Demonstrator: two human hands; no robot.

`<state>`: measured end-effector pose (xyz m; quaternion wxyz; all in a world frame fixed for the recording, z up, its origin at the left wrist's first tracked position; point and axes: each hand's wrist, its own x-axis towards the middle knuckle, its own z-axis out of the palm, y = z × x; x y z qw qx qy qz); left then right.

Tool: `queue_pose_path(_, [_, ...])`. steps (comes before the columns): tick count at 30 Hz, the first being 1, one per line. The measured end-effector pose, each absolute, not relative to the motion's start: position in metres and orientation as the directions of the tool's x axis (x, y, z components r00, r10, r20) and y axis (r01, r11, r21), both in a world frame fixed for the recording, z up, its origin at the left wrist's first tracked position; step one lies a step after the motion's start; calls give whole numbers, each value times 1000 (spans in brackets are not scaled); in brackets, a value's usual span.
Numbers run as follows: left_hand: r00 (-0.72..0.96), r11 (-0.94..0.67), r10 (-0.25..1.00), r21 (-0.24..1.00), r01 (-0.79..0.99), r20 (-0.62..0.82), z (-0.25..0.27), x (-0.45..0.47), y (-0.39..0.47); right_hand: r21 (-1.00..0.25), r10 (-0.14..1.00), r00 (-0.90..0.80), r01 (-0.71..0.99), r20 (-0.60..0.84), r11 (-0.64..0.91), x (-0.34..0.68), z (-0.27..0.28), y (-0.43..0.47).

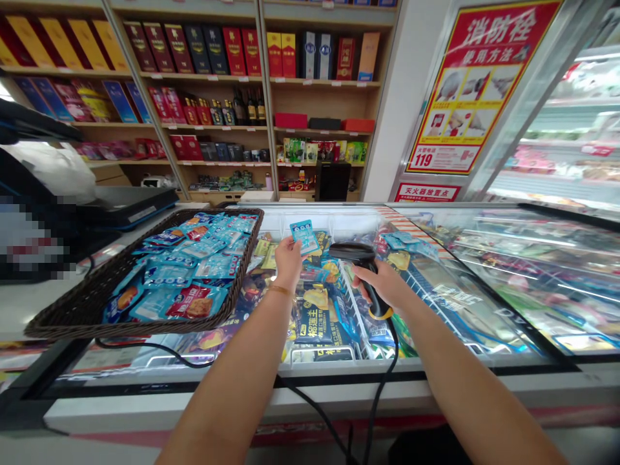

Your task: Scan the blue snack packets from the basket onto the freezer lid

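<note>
My left hand (287, 258) pinches a small blue snack packet (304, 237) by its lower left corner and holds it up over the glass-topped freezer. My right hand (382, 284) is wrapped round the handle of a black barcode scanner (353, 252). The scanner's head points left, toward the packet, with a small gap between them. A cable hangs from the handle down past the freezer's front edge. To the left, a dark brown wicker basket (62, 315) holds many similar blue packets (194, 248), some with red panels.
Under the freezer's glass lie bagged frozen goods (314, 316) and wire baskets. A few blue packets (411, 244) rest on the glass at right. A black counter device (126, 206) stands behind the wicker basket. Shelves of boxes (194, 48) and a red poster (475, 84) are beyond.
</note>
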<state>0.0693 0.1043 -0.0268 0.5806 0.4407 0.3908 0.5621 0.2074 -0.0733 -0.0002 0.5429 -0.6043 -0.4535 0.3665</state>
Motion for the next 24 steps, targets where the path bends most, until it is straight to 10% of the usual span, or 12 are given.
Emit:
queue_pose_path(16, [72,54,996,989,-138,-45,-14,140,95,-991,839,532,4,114,132,234,27,-92])
queue_pose_path(24, [360,267,910,954,-132,-205,-4,286,57,-994,660,744,48,101,99,280,32,-99])
